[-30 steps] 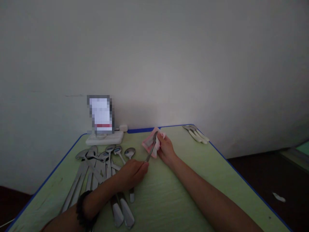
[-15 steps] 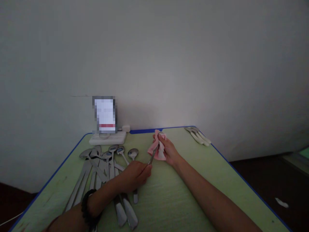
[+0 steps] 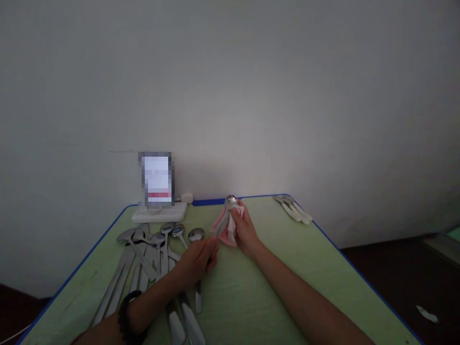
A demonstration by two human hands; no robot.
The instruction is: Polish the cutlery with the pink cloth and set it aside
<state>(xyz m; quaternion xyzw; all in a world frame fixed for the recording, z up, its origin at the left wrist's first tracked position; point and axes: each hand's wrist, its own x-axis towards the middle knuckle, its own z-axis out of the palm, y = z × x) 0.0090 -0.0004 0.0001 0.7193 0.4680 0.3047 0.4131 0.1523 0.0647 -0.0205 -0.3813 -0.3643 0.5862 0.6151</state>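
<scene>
Between my two hands is a metal spoon (image 3: 231, 201), its bowl pointing away toward the wall. My left hand (image 3: 199, 256) pinches the handle end. My right hand (image 3: 246, 229) is closed round a pink and white cloth (image 3: 227, 235), folded about the spoon's neck, with the thumb on top. Part of the handle is hidden by the cloth and the left fingers. Under and beside my left forearm lies a pile of metal spoons (image 3: 167, 228) and other long-handled cutlery (image 3: 120, 278). One loose spoon (image 3: 196, 234) lies just behind my left hand.
At the back left a lit, blurred screen (image 3: 158, 177) stands on a white base (image 3: 160, 212), beside a small white plug (image 3: 187, 198). Several white-handled forks (image 3: 293, 209) lie at the table's far right corner. A blue edge (image 3: 359, 275) rims the green table (image 3: 273, 287).
The spoon's bowl, earlier covered by the cloth, now shows beyond my right hand. The cloth has shifted down onto the neck and handle. My left hand has moved slightly left.
</scene>
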